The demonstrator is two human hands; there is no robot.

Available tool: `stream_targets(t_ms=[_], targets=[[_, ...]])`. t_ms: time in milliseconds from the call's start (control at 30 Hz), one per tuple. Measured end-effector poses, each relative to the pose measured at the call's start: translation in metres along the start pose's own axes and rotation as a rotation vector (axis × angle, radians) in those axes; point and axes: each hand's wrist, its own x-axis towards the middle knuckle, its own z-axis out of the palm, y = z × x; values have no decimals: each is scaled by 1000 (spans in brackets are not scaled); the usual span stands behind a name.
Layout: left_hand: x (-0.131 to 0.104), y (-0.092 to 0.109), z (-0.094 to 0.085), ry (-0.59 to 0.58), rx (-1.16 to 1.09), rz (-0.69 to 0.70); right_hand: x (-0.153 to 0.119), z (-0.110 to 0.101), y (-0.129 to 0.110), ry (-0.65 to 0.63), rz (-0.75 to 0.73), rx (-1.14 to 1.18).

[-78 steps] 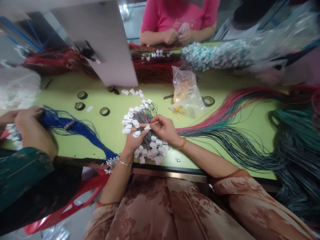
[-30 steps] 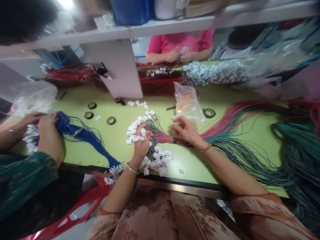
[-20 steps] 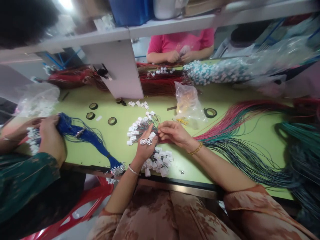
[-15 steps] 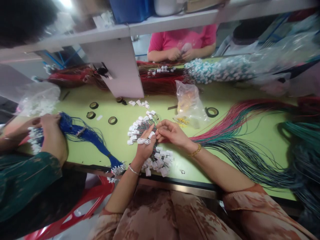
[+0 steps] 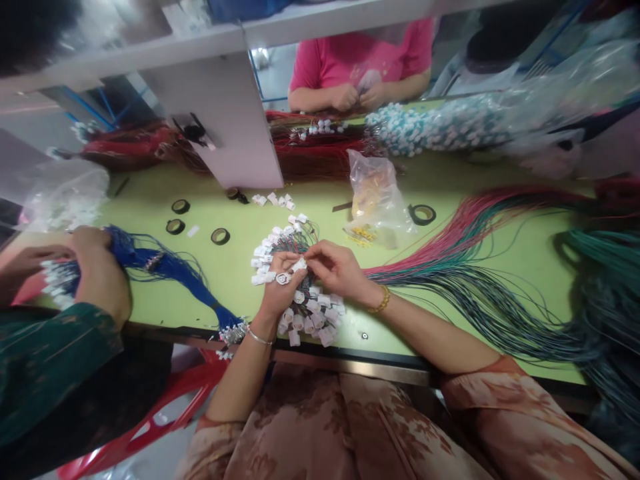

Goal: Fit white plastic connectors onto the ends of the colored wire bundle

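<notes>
Matt plastic, glossy film

The white connectors look like smooth matt plastic, the bag crinkled glossy film. The tabletop is smooth (faintly sheened); the silvery bracelet looks like polished metal, the chair glossy plastic.

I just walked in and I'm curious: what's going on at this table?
A person's left hand holds a white plug, and the right hand meets it with its fingertips; anything pinched there is too small to tell. Other plugs on wires lie around the left hand. To the left, a co-worker's hand touches blue wires.
</notes>
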Motion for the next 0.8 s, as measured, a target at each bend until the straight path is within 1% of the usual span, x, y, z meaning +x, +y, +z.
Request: stream_targets(t_ms=[133,233,300,433,600,667,700,733,800], targets=[[1,0,-1,-10,-53,-4,-1,2,-1,-30,52,25],[1,1,0,-7,-86,-22,0,1,-1,-37,40,17],[1,2,1,9,-69,-15,0,-1,-1,-48,6,-39],[-1,4,6,75,1,21,-3,1,-2,-73,-80,-204],[-2,1,7,198,88,48,-20,21,-1,-12,-148,-298],[-1,0,6,195,134,48,-22,23,2,-34,-119,-298],[0,-1,6,179,158,60,-20,20,5,-62,-74,-287],[2,0,7,161,186,83,-16,15,9,-93,-13,-277],[3,1,9,148,238,137,0,-3,20,-142,116,-311]])
